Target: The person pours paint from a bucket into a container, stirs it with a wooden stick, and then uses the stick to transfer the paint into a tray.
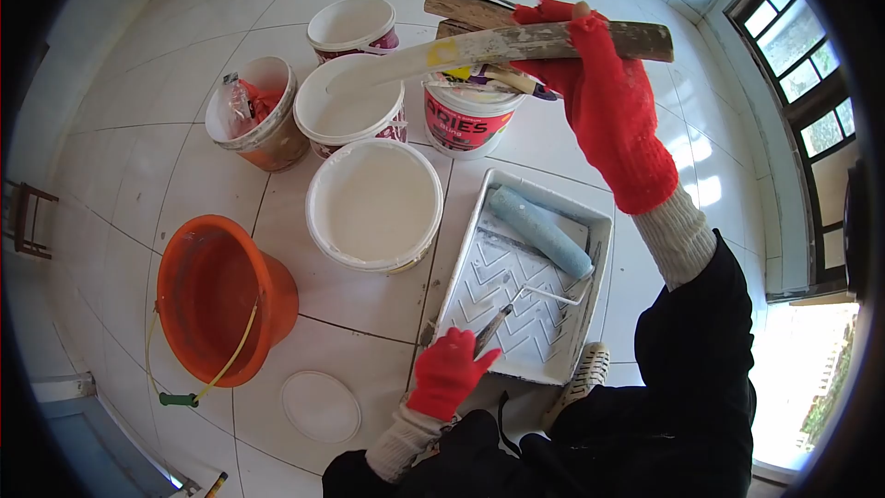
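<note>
My right hand (613, 101), in a red glove and a knitted cuff, is wrapped round a wooden stirring stick (516, 41). The stick's far half is coated in white paint, and its tip overlaps a white bucket (318, 134) in this view. Low at the front, my left hand (450, 371), also red-gloved, closes on the handle of a paint roller (539, 231). The roller's pale blue sleeve lies across the deep end of a white paint tray (461, 267). Left of the tray, a bucket of white paint (373, 203) stands uncovered.
An orange bucket (281, 300) with a green-gripped handle stands at left, near a round white lid (320, 406). Farther back are a bucket holding red material (272, 148), another white bucket (352, 23) and a labelled paint bucket (466, 124) topped with brushes. My shoe (590, 373) touches the tray's corner area.
</note>
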`<state>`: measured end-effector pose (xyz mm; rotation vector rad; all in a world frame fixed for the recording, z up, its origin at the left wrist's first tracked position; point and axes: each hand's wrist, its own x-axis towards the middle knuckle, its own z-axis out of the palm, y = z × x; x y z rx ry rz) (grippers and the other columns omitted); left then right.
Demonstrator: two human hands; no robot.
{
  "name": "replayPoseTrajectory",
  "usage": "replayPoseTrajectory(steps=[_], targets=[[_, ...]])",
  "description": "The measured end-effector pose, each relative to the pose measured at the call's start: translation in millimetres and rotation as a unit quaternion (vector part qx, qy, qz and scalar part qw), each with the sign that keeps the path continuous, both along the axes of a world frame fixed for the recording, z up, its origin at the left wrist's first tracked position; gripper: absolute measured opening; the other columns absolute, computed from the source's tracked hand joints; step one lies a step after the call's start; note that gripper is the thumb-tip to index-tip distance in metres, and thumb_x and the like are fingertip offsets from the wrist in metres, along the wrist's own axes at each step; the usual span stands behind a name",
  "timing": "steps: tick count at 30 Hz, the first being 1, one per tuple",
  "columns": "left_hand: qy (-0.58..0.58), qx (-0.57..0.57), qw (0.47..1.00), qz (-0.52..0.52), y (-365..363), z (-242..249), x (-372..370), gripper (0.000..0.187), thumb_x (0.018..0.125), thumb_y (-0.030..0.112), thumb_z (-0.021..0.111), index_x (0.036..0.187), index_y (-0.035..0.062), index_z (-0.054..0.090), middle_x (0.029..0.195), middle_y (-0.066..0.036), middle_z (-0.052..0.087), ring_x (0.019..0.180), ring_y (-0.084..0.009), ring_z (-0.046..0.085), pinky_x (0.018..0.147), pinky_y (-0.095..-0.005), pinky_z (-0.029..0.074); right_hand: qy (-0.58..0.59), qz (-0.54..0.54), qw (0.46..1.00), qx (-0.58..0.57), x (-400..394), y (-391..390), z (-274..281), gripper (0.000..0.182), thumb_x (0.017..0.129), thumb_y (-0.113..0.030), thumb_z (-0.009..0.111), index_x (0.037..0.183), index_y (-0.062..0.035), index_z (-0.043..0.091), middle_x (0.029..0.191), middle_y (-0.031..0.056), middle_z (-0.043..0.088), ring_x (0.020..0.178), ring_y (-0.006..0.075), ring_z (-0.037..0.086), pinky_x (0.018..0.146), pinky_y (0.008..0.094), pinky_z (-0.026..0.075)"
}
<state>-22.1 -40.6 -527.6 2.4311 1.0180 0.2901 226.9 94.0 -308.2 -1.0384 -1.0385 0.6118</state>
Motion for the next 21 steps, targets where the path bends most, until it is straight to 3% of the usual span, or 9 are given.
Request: replayPoseTrajectory(steps=[4,6,9,13,15,19,21], targets=[[0.028,-0.023,0.998,-0.046,1.7,-20.3,16.2,0.035,0.080,0.040,0.066,0.079,0.0079,0.054,0.079,-0.010,0.059,0.072,-0.0295,0.062,0.056,-0.0423,0.046,0.027,-0.008,1.000,-0.009,4.3,-5.8,3.0,0.037,0.098,-0.027,0.041,0.111,0.0035,0.057,0.112,0.0149,0.061,0.101,0.0252,0.062,0.087,0.0305,0.053],[0.027,-0.137,0.989,-0.045,9.3,-22.9,21.4,0.031,0.081,0.036,0.064,0.080,0.0065,0.054,0.080,-0.012,0.060,0.073,-0.0321,0.061,0.059,-0.0444,0.046,0.017,-0.007,1.000,-0.023,6.6,-8.4,4.4,0.039,0.099,-0.030,0.040,0.111,0.0036,0.057,0.112,0.0151,0.060,0.099,0.0242,0.062,0.086,0.0291,0.053],[0.034,-0.188,0.980,-0.050,12.8,-9.6,21.8,0.028,0.082,0.032,0.062,0.081,0.0056,0.055,0.081,-0.014,0.061,0.074,-0.0343,0.061,0.061,-0.0464,0.046,0.026,-0.006,0.999,-0.021,5.7,-2.1,-5.3,0.037,0.098,-0.029,0.042,0.110,0.0028,0.057,0.112,0.0153,0.060,0.098,0.0237,0.063,0.085,0.0300,0.053],[-0.013,-0.167,0.986,-0.022,-5.8,-13.8,21.2,0.026,0.082,0.031,0.062,0.080,0.0063,0.054,0.078,-0.013,0.060,0.073,-0.0337,0.061,0.060,-0.0455,0.046,0.051,0.016,0.998,-0.017,-3.4,7.6,-23.3,0.034,0.098,-0.028,0.045,0.110,0.0020,0.056,0.111,0.0156,0.060,0.098,0.0241,0.063,0.085,0.0312,0.053],[-0.048,-0.166,0.985,-0.016,-12.6,-9.3,18.8,0.025,0.081,0.030,0.062,0.079,0.0068,0.053,0.077,-0.012,0.059,0.073,-0.0329,0.061,0.058,-0.0447,0.046,0.035,-0.008,0.998,-0.053,-15.1,7.8,-20.9,0.042,0.099,-0.029,0.043,0.120,0.0068,0.049,0.117,0.0204,0.057,0.108,0.0277,0.058,0.089,0.0351,0.053],[-0.092,-0.152,0.984,-0.005,-20.7,2.4,15.0,0.023,0.080,0.027,0.064,0.078,0.0076,0.052,0.073,-0.011,0.057,0.070,-0.0324,0.060,0.055,-0.0444,0.046,-0.014,0.008,0.999,-0.034,-19.7,27.6,-24.2,0.037,0.099,-0.029,0.045,0.117,0.0022,0.052,0.114,0.0146,0.060,0.103,0.0239,0.060,0.086,0.0335,0.054],[-0.104,-0.137,0.985,-0.002,-22.5,12.7,12.9,0.022,0.080,0.026,0.064,0.077,0.0078,0.052,0.072,-0.011,0.057,0.068,-0.0324,0.060,0.054,-0.0442,0.046,0.013,-0.012,0.999,-0.035,-22.4,42.6,-38.9,0.029,0.096,-0.027,0.052,0.104,0.0001,0.057,0.101,0.0082,0.063,0.094,0.0156,0.060,0.083,0.0287,0.052]])
